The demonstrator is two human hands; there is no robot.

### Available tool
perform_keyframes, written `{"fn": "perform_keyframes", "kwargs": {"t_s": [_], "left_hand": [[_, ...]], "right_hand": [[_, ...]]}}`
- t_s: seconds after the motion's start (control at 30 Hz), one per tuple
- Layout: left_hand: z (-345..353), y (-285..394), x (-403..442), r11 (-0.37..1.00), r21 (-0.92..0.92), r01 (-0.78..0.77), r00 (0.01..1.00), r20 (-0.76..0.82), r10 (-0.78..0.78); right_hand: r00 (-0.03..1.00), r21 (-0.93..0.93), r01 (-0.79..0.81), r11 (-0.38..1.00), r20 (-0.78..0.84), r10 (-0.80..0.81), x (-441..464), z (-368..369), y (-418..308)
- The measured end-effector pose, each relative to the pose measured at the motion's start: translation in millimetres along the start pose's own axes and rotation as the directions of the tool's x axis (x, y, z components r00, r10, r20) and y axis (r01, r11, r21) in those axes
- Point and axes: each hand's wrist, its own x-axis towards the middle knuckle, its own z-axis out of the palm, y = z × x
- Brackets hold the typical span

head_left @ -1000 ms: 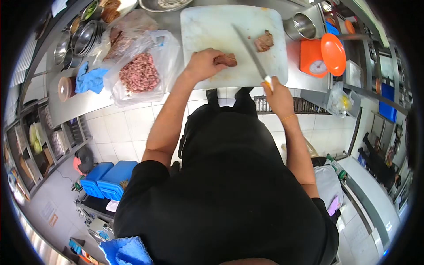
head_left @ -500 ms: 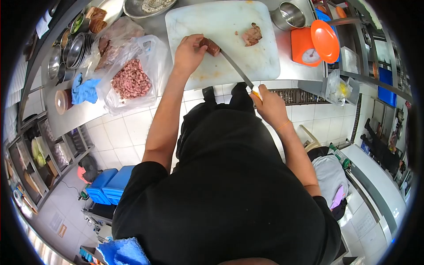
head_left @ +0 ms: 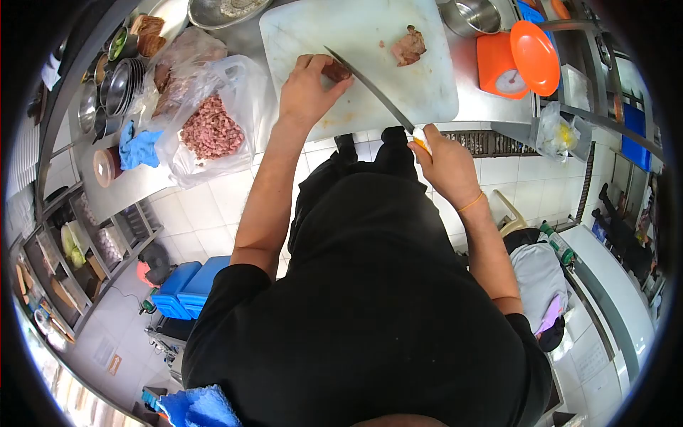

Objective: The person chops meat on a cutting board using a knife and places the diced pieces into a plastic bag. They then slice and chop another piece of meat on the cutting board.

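On the white cutting board [head_left: 292, 28] lies a small reddish-brown piece of meat [head_left: 336, 70], partly hidden by my fingers. My left hand [head_left: 311, 92] grips it from the left, fingertips over its far side and thumb near its front. My right hand [head_left: 447, 164] is closed round the white and yellow handle of a long knife [head_left: 380, 97]. The blade slants up and left across the board, its tip just beyond the meat's right end. Whether the edge touches the meat I cannot tell. A browned chunk of meat [head_left: 410, 47] rests farther right on the board.
Left of the board sits a clear plastic bag [head_left: 252, 107] with diced pink meat [head_left: 212, 129], beside a blue cloth [head_left: 139, 147] and stacked metal bowls [head_left: 126, 87]. To the right stand a metal pot [head_left: 473, 18] and an orange scale [head_left: 498, 67] with an orange dish [head_left: 535, 58].
The knife has swung up and left, its tip passing from the meat's near right corner to beyond its far side. My left thumb now reaches farther right. The view has shifted slightly.
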Motion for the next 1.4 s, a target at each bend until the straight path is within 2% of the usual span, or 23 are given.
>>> {"fn": "perform_keyframes", "kwargs": {"t_s": [0.1,0.3,0.53,0.63,0.73,0.9,1.03,1.13,1.23,1.33,1.4], "left_hand": [[5.1,-7.4,5.4,0.994,0.072,-0.084,0.996,0.01,0.084],[13.7,-6.5,6.5,0.999,0.05,-0.004,1.0,0.001,0.004],[18.7,-9.1,6.5,1.0,-0.004,0.002,1.0,-0.03,-0.003],[17.5,-9.2,7.3,1.0,-0.018,-0.004,0.999,-0.048,0.003],[15.0,-8.4,7.5,0.999,-0.039,0.008,0.999,-0.037,-0.009],[22.4,-17.2,7.3,0.997,-0.05,-0.054,0.995,-0.09,0.049],[16.0,-9.3,6.3,1.0,-0.022,0.004,0.999,-0.054,-0.005],[17.0,-4.1,4.6,0.999,-0.011,0.038,0.999,-0.037,-0.038],[20.1,-4.4,4.2,0.999,0.026,0.044,0.997,-0.06,-0.042],[24.2,-13.0,4.8,0.999,-0.02,-0.041,0.996,-0.081,0.039],[24.1,-13.9,6.3,1.0,-0.016,-0.02,0.998,-0.059,0.019]], "right_hand": [[1.0,-0.003,0.006,1.0,0.018,-0.005,0.0,0.0,-1.6],[0.997,-0.053,-0.009,0.999,0.077,0.013,-1.2,-12.0,-17.3],[0.989,-0.112,0.006,0.994,0.146,0.01,-3.8,-31.3,-23.2],[0.987,-0.156,0.043,0.987,0.161,-0.018,4.6,-38.1,-28.0],[0.989,-0.111,0.086,0.99,0.132,-0.071,16.5,-31.7,-26.0],[0.987,-0.125,0.065,0.99,0.153,-0.046,46.8,-12.8,-31.2],[0.988,-0.093,0.045,0.995,0.15,-0.031,61.5,4.0,-34.0],[0.99,-0.092,0.031,0.995,0.14,-0.018,45.6,-2.8,-39.5],[0.979,-0.105,-0.021,0.994,0.201,0.042,18.6,-17.9,-40.1],[0.981,-0.105,-0.026,0.994,0.19,0.046,9.5,-17.1,-40.8],[0.984,-0.095,-0.023,0.995,0.173,0.039,19.2,-12.5,-42.9]]}}
